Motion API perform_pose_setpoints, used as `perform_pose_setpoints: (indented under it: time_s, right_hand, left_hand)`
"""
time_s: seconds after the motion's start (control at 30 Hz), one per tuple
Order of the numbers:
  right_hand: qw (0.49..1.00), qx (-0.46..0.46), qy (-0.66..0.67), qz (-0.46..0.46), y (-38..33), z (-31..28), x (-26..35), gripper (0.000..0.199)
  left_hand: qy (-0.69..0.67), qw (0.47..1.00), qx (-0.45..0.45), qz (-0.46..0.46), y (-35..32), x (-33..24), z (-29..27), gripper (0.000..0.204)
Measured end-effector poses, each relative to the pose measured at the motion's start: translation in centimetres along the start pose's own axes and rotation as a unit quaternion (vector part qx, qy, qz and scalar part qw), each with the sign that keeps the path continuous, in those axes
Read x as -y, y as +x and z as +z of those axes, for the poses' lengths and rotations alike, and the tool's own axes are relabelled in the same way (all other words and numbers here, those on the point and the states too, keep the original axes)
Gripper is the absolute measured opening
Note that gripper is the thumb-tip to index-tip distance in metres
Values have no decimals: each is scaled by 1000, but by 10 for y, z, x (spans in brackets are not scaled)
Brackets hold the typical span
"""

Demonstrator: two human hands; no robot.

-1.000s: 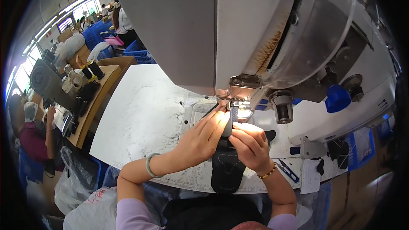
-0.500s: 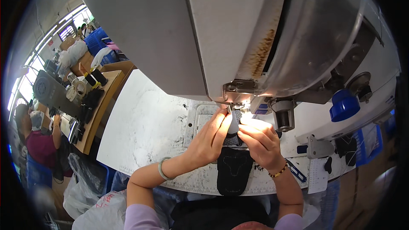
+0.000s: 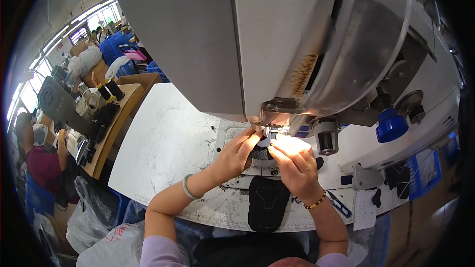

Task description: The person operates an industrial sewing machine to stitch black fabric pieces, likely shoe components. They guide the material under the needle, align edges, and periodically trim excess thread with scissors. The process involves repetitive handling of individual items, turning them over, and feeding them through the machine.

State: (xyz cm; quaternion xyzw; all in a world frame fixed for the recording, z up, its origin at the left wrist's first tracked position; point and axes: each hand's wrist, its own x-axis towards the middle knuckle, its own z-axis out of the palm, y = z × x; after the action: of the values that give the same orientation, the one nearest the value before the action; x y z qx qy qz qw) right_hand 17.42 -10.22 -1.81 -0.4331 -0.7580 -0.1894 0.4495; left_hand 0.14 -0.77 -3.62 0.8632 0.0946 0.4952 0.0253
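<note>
Head view, looking down past the grey sewing machine head (image 3: 277,44): both hands meet right under the needle area, in the glare of the machine lamp. The left hand (image 3: 237,153), with a pale green bangle at the wrist, pinches the left edge of a dark fabric piece (image 3: 261,153), fingers clenched on it. The right hand (image 3: 294,165), wearing a bead bracelet, grips the same piece from the right, thumb and fingers closed on it. The piece lies on the white tabletop (image 3: 168,143), touching the needle plate, and below it a larger black padded part (image 3: 267,202) lies toward the person.

Judging by the pose, the step in hand is positioning or feeding the piece under the presser foot; the next move would call for steady, even guiding with both hands, fingertips kept clear of the needle.

Glare washes out the needle and foot, so whether stitching is under way cannot be told. The machine's housing blocks everything behind it.
</note>
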Motion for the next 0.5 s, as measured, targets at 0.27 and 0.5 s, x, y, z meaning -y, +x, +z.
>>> perform_pose_setpoints:
  time_s: [0.27, 0.5]
  right_hand:
    - [1000, -16, -24, 6, 4, 2, 3, 23]
    - [999, -27, -17, 18, 2, 1, 2, 25]
  left_hand:
    - [-12, 998, -22, -59, 2, 3, 0, 44]
    - [-71, 990, -98, -71, 6, 10, 3, 29]
